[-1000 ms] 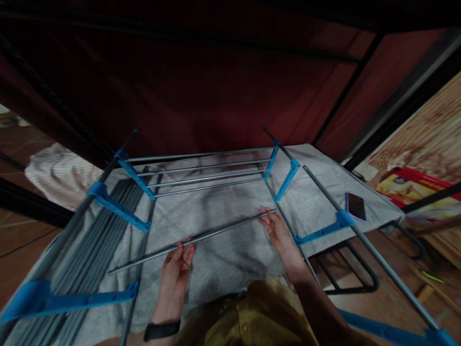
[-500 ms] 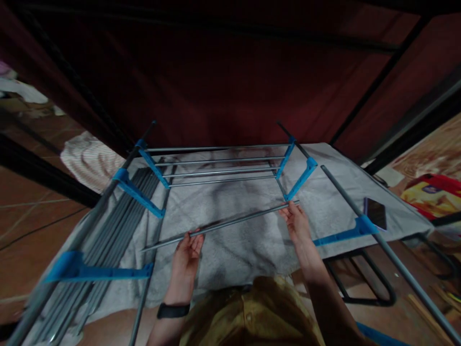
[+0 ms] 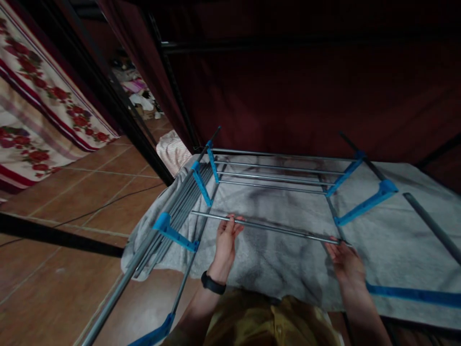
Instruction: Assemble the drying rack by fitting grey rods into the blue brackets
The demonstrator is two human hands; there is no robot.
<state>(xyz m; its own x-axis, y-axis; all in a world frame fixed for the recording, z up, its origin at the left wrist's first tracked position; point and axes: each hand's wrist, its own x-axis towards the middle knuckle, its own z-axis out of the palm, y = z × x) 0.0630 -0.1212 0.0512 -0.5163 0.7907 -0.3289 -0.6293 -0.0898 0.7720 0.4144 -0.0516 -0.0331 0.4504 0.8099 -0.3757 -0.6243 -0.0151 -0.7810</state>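
A thin grey metal rod (image 3: 277, 228) spans both my hands above the grey blanket. My left hand (image 3: 228, 236) pinches it left of its middle, a dark band on the wrist. Near the rod's right end, my right hand (image 3: 344, 259) closes around it. Beyond the rod stands a partly built rack frame, with several grey crossbars (image 3: 273, 177) fixed between blue plastic brackets. One left bracket (image 3: 202, 185) lies close to the rod's left end. On the right, another blue bracket (image 3: 367, 204) sits beyond my right hand.
A bundle of loose grey tubes (image 3: 180, 206) lies at the left on the blanket (image 3: 284, 264). A separate tube (image 3: 432, 226) rises at the right. Dark posts (image 3: 108, 81) and a maroon curtain (image 3: 306, 101) bound the space. A cable (image 3: 97, 209) crosses the tiled floor.
The view has swung left, so the rack appears further right. Both hands still hold the rod, whose left end has lifted toward the left brackets while its right end sits lower in view.
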